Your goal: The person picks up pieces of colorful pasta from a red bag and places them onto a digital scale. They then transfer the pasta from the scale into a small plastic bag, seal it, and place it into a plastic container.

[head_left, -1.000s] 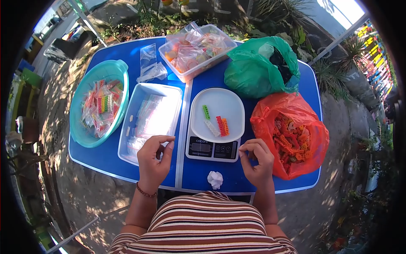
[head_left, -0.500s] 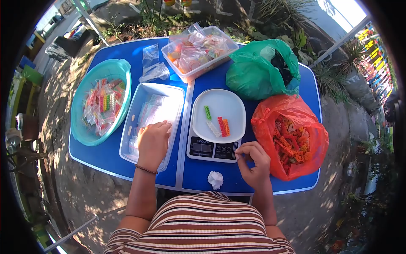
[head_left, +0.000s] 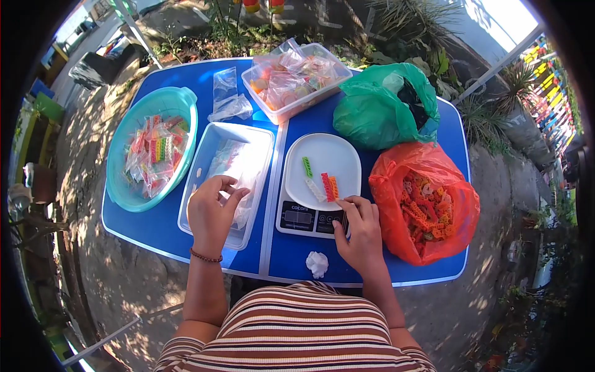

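My left hand [head_left: 212,208] is over the white tray [head_left: 186,201], fingers bent and thumb close to the forefinger. A small clear plastic bag [head_left: 250,194] seems to be at its fingertips, though glare blurs it. Other clear bags lie in the tray. My right hand [head_left: 361,230] hovers by the front of the kitchen scale [head_left: 287,224], thumb and forefinger apart, nothing between them. On the scale's white plate [head_left: 310,144] rest a green twisted piece [head_left: 307,166], a white piece [head_left: 315,189], a red piece [head_left: 326,186] and an orange piece [head_left: 334,186].
A turquoise basin [head_left: 118,180] of filled bags stands left. Behind are loose clear bags [head_left: 229,102] and a plastic box [head_left: 282,116] of packets. On the right sit a green bag [head_left: 362,115] and a red bag [head_left: 396,164] of colored pieces. Crumpled white paper [head_left: 317,265] lies in front.
My left hand has lifted back from the tray's contents, turning its fingertips rightward. My right hand has moved left and forward to the scale's plate edge, its fingers spreading.
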Demonstrator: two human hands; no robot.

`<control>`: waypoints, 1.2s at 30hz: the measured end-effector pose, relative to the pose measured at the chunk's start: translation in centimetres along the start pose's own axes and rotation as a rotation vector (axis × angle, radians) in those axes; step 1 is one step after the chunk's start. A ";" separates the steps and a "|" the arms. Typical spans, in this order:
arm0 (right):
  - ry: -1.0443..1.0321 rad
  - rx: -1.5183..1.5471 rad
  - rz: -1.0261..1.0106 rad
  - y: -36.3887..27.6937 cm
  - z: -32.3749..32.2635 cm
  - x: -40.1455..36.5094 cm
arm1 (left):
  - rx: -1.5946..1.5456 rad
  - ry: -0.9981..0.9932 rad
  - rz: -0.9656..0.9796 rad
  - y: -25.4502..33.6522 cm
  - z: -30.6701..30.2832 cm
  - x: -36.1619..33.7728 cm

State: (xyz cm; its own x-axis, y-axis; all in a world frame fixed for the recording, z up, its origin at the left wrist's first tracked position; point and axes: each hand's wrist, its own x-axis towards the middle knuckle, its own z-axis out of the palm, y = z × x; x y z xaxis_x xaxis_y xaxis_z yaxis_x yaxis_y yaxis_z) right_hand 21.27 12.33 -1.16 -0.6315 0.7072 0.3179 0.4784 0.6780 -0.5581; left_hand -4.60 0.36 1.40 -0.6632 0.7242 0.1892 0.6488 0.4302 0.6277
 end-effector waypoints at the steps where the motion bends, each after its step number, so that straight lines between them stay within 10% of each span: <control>1: -0.015 -0.048 0.002 0.3 0.2 -0.1 | -0.026 -0.004 0.004 -0.3 0.0 0.0; 36: 0.226 0.241 0.056 -0.1 -0.7 6.0 | -0.149 0.162 0.035 -0.1 -1.7 -0.6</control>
State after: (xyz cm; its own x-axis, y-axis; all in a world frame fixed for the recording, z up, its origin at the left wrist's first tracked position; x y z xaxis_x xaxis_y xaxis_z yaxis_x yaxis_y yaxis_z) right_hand 17.85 16.62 1.31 -0.4440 0.7869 0.4286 0.3331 0.5889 -0.7364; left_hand -4.93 -1.04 2.49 -0.6999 0.6363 0.3243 0.6184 0.3128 0.7209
